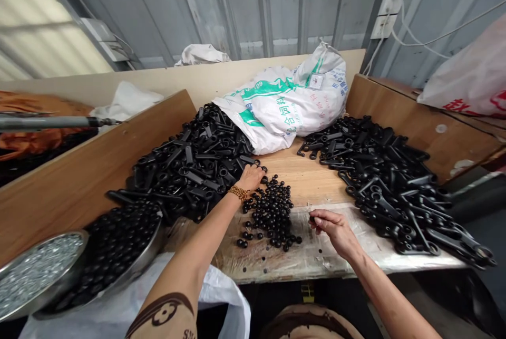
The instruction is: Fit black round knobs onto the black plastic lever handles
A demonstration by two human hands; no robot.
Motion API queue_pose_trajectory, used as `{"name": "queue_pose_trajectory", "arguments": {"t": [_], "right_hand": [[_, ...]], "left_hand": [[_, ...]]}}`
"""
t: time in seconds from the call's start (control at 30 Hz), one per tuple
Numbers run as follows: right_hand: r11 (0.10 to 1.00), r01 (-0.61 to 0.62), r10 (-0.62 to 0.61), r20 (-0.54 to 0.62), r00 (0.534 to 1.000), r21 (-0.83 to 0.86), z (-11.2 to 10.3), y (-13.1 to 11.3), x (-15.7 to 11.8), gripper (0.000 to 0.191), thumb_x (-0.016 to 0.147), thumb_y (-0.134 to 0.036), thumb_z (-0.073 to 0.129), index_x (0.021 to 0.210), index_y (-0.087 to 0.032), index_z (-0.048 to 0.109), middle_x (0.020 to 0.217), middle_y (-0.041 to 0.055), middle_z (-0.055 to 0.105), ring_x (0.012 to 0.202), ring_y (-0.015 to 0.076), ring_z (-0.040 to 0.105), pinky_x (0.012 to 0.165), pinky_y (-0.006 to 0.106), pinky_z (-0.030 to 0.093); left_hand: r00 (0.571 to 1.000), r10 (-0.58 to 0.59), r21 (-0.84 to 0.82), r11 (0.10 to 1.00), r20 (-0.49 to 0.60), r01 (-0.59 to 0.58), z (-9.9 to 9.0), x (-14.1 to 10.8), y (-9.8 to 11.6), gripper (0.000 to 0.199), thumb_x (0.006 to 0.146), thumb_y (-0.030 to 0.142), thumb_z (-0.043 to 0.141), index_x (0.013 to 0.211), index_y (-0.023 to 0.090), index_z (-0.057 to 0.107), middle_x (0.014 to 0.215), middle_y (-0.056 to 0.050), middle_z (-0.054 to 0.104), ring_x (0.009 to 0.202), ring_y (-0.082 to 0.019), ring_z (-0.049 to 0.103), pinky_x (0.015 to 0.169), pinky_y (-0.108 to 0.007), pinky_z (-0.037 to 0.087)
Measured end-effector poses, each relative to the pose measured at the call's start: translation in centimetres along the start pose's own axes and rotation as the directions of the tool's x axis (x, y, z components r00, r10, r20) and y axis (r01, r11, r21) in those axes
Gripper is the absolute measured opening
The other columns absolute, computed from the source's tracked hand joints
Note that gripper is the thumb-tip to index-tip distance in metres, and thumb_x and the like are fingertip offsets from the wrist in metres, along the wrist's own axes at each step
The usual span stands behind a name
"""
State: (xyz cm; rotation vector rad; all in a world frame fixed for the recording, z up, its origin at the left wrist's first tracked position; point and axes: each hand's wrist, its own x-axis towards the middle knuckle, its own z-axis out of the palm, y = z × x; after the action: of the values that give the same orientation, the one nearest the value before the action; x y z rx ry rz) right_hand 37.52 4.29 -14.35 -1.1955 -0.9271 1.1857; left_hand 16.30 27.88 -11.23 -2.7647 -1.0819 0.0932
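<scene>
My left hand (252, 177) reaches to the right edge of the left heap of black handle-like parts (190, 162), its fingers bent at one part's end; the grip is partly hidden. Just right of it and below lies a loose spread of small black balls (272, 212). My right hand (329, 224) is held over the bench's front part, right of the balls, with thumb and fingers pinched on a small black piece, probably a ball. Another heap of black parts (379, 170) lies farther right.
A white printed sack (284, 102) lies at the back between the heaps. Wooden boards (98, 154) flank the bench. At the lower left stand a bowl of black balls (114, 244) and a bowl of small metal pieces (39, 270). A grey tool (51, 122) juts in at left.
</scene>
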Motion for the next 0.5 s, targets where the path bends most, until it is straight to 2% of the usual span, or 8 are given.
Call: {"name": "queue_pose_trajectory", "arguments": {"t": [0.07, 0.17, 0.27, 0.33, 0.5], "right_hand": [[0.956, -0.065, 0.069, -0.003, 0.998, 0.286, -0.8, -1.0, -1.2, 0.021, 0.066, -0.03, 0.073, 0.083, -0.018, 0.071, 0.073, 0.0052, 0.068, 0.063, 0.0151, 0.06, 0.055, 0.025, 0.045], [0.865, -0.08, 0.073, 0.034, 0.997, 0.495, -1.6, -2.4, -3.0, 0.025, 0.062, -0.024, 0.077, 0.085, -0.017, 0.071, 0.076, 0.007, 0.069, 0.064, 0.0148, 0.062, 0.054, 0.023, 0.047], [0.842, -0.044, 0.04, 0.019, 0.999, 0.538, -1.9, -3.1, -4.5, 0.032, 0.057, -0.019, 0.079, 0.087, -0.016, 0.071, 0.074, 0.0068, 0.069, 0.062, 0.0148, 0.063, 0.05, 0.021, 0.047], [0.854, -0.017, 0.019, 0.002, 1.0, 0.52, -2.0, -3.3, -5.1, 0.032, 0.055, -0.017, 0.08, 0.085, -0.015, 0.07, 0.072, 0.0061, 0.069, 0.058, 0.0142, 0.062, 0.046, 0.021, 0.046], [0.906, -0.03, 0.014, 0.041, 0.999, 0.423, -1.6, -3.2, -6.2, 0.022, 0.065, -0.024, 0.075, 0.082, -0.014, 0.066, 0.068, 0.0054, 0.068, 0.054, 0.0136, 0.061, 0.043, 0.02, 0.044]], "left_hand": [[1.0, -0.02, 0.002, 1.0, 0.021, 0.02, 0.1, 0.8, 0.3, 0.018, 0.083, 0.021, 0.053, 0.099, 0.015, 0.058, 0.103, -0.007, 0.057, 0.108, -0.025, 0.045, 0.093, -0.045, 0.032], [0.998, -0.027, -0.015, 1.0, 0.053, 0.028, 0.2, 1.9, 0.2, 0.023, 0.084, 0.033, 0.054, 0.096, 0.014, 0.058, 0.105, -0.007, 0.056, 0.106, -0.023, 0.048, 0.091, -0.046, 0.036], [0.998, -0.022, -0.071, 0.997, 0.058, 0.026, 0.2, 2.1, 0.0, 0.023, 0.083, 0.034, 0.055, 0.095, 0.014, 0.058, 0.102, -0.007, 0.057, 0.103, -0.023, 0.05, 0.09, -0.045, 0.037], [0.999, -0.028, -0.137, 0.99, 0.028, 0.031, 0.0, 1.8, 0.0, 0.019, 0.081, 0.028, 0.056, 0.092, 0.013, 0.058, 0.097, -0.007, 0.058, 0.101, -0.024, 0.05, 0.09, -0.046, 0.035], [0.981, -0.124, -0.401, 0.914, -0.147, 0.056, -2.0, 0.1, 0.6, 0.011, 0.068, 0.01, 0.049, 0.076, 0.015, 0.055, 0.089, -0.011, 0.059, 0.099, -0.027, 0.049, 0.092, -0.046, 0.029]]}}
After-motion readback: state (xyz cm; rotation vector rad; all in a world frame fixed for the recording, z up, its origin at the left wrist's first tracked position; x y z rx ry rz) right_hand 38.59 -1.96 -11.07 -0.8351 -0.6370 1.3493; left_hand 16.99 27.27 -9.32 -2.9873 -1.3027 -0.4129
